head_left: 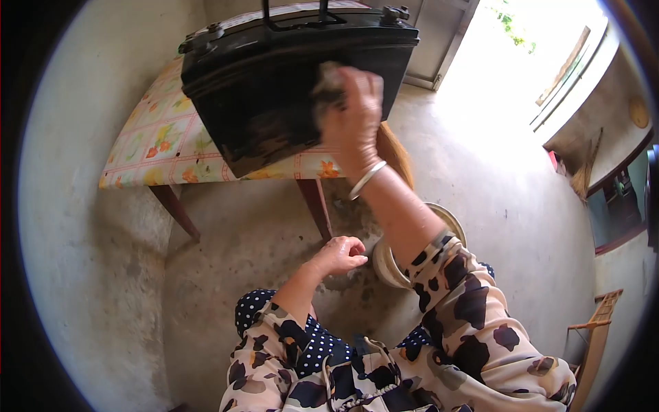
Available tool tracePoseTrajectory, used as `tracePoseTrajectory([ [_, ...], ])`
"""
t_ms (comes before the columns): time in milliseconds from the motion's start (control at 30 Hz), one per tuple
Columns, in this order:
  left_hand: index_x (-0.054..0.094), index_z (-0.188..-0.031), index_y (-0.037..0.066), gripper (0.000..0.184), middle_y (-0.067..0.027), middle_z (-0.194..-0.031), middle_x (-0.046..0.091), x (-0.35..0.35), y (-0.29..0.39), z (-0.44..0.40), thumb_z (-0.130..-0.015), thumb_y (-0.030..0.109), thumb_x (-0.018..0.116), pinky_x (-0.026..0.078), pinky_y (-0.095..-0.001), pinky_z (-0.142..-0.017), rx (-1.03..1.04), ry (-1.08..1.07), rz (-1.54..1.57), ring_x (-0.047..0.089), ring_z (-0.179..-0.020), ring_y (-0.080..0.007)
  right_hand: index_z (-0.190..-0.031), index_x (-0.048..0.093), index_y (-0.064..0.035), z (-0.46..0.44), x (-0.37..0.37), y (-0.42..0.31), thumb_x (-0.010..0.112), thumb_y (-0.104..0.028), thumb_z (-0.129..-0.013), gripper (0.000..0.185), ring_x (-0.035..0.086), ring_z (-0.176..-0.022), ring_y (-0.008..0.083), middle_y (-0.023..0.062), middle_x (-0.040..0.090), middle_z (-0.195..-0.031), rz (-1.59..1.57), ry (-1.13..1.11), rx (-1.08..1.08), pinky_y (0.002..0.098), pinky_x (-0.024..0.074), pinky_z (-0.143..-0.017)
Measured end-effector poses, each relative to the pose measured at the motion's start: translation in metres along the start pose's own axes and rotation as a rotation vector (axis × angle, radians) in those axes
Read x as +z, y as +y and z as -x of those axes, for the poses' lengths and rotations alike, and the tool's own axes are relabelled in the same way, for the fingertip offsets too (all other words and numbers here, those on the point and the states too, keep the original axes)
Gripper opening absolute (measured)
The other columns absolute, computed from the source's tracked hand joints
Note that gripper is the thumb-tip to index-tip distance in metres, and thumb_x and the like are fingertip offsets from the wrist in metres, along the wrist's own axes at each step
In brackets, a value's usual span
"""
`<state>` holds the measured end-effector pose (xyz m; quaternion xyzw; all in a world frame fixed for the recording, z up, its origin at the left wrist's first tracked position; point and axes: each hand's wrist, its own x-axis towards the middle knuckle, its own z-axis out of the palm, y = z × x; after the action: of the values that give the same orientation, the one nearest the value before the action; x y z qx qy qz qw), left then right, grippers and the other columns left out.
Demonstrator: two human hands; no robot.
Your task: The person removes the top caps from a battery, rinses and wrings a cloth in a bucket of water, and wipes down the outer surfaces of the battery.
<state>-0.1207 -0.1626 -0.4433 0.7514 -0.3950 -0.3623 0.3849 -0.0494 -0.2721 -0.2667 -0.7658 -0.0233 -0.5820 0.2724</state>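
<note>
A large black battery-like box [254, 89] with a handle and metal terminals on top stands on a table [161, 147] covered with a flowered cloth. My right hand [357, 113], blurred by motion and with a bangle at its wrist, presses a dark, wet-looking cloth [328, 89] against the box's front face. Below the table edge, my left hand [340, 255] hangs in the air with its fingers curled loosely, holding nothing visible. A pale bucket [390, 268] is on the floor beside it, partly hidden by my right forearm.
Dark wooden table legs [314, 206] stand in front of me. Something brown and bristly [395, 154] shows behind my right wrist. An open doorway is at the upper right, with a broom [583, 172] against the right wall and a wooden chair [596, 329] at the lower right.
</note>
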Motion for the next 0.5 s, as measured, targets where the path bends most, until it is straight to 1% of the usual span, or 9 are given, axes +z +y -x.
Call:
tracePoseTrajectory([
  [100, 0.059, -0.093, 0.003, 0.03, -0.0087, -0.083, 0.063, 0.001, -0.008, 0.0, -0.073, 0.025, 0.064, 0.047, -0.0298, -0.071, 0.021, -0.004, 0.001, 0.059, -0.077, -0.0161, -0.097, 0.053, -0.0033, 0.008, -0.005, -0.012, 0.053, 0.01, -0.059, 0.04, 0.051, -0.086, 0.0312, 0.0144, 0.05, -0.092, -0.353, -0.304, -0.056, 0.032, 0.0425, -0.078],
  [133, 0.059, -0.093, 0.003, 0.03, -0.0087, -0.083, 0.063, 0.001, -0.012, -0.001, -0.073, 0.025, 0.064, 0.047, -0.0298, -0.071, 0.023, 0.004, -0.003, 0.059, -0.077, -0.0161, -0.097, 0.054, -0.0053, 0.005, -0.008, -0.006, 0.057, 0.012, -0.061, 0.04, 0.053, -0.082, 0.0243, 0.0107, 0.051, -0.091, -0.366, -0.249, -0.075, 0.0266, 0.0433, -0.075],
  [167, 0.059, -0.093, 0.003, 0.03, -0.0089, -0.082, 0.063, -0.001, -0.013, 0.0, -0.073, 0.025, 0.064, 0.047, -0.03, -0.071, 0.021, 0.007, -0.033, 0.06, -0.077, -0.0166, -0.098, 0.054, -0.0071, 0.004, -0.014, 0.003, 0.058, 0.013, -0.062, 0.041, 0.053, -0.084, 0.0188, 0.0054, 0.052, -0.09, -0.382, -0.192, 0.07, 0.026, 0.0433, -0.075],
  [200, 0.059, -0.092, 0.003, 0.03, -0.0091, -0.082, 0.063, -0.002, -0.018, 0.002, -0.073, 0.026, 0.064, 0.047, -0.0302, -0.071, 0.014, 0.012, -0.055, 0.06, -0.077, -0.017, -0.097, 0.051, -0.0067, 0.003, -0.02, 0.018, 0.052, 0.012, -0.058, 0.043, 0.053, -0.084, 0.0223, 0.0089, 0.051, -0.093, -0.31, -0.093, 0.182, 0.03, 0.046, -0.07],
  [233, 0.059, -0.092, 0.003, 0.03, -0.0091, -0.082, 0.063, -0.004, -0.016, 0.004, -0.073, 0.026, 0.064, 0.047, -0.0302, -0.071, 0.007, 0.025, -0.045, 0.06, -0.077, -0.017, -0.101, 0.047, -0.0091, -0.001, -0.025, 0.033, 0.054, 0.011, -0.062, 0.044, 0.053, -0.078, 0.015, 0.0053, 0.05, -0.094, -0.708, -0.01, 0.557, 0.0258, 0.047, -0.061],
  [300, 0.06, -0.092, 0.004, 0.03, -0.0093, -0.081, 0.063, -0.007, -0.009, 0.008, -0.072, 0.026, 0.064, 0.047, -0.0303, -0.07, -0.026, 0.031, -0.018, 0.06, -0.076, -0.0182, -0.104, 0.048, -0.0077, -0.015, -0.038, 0.052, 0.06, 0.005, -0.07, 0.038, 0.052, -0.065, 0.009, 0.0043, 0.053, -0.087, -0.808, 0.207, 0.603, 0.0203, 0.0453, -0.052],
  [400, 0.06, -0.091, 0.004, 0.03, -0.0094, -0.081, 0.063, -0.001, -0.01, 0.0, -0.072, 0.027, 0.064, 0.047, -0.0301, -0.07, 0.034, -0.007, -0.064, 0.06, -0.075, -0.019, -0.1, 0.053, -0.0061, -0.018, -0.032, 0.053, 0.06, 0.002, -0.072, 0.03, 0.053, -0.07, 0.0093, 0.0038, 0.055, -0.085, -0.768, 0.258, 0.603, 0.022, 0.0462, -0.058],
  [467, 0.06, -0.091, 0.004, 0.03, -0.0094, -0.081, 0.063, 0.001, -0.005, -0.002, -0.072, 0.027, 0.064, 0.047, -0.0302, -0.07, 0.042, -0.01, -0.034, 0.06, -0.075, -0.019, -0.093, 0.057, -0.0045, -0.014, -0.013, 0.044, 0.059, 0.003, -0.07, 0.024, 0.055, -0.075, 0.0144, 0.0058, 0.056, -0.086, -0.533, 0.276, 0.503, 0.0271, 0.0462, -0.067],
  [500, 0.06, -0.092, 0.004, 0.03, -0.0094, -0.081, 0.063, 0.0, -0.003, -0.001, -0.072, 0.027, 0.064, 0.047, -0.0303, -0.07, 0.045, -0.014, -0.006, 0.06, -0.075, -0.019, -0.09, 0.059, -0.0039, -0.012, -0.004, 0.032, 0.058, 0.005, -0.065, 0.026, 0.056, -0.081, 0.0223, 0.0092, 0.057, -0.086, -0.494, 0.279, 0.436, 0.0319, 0.0448, -0.073],
])
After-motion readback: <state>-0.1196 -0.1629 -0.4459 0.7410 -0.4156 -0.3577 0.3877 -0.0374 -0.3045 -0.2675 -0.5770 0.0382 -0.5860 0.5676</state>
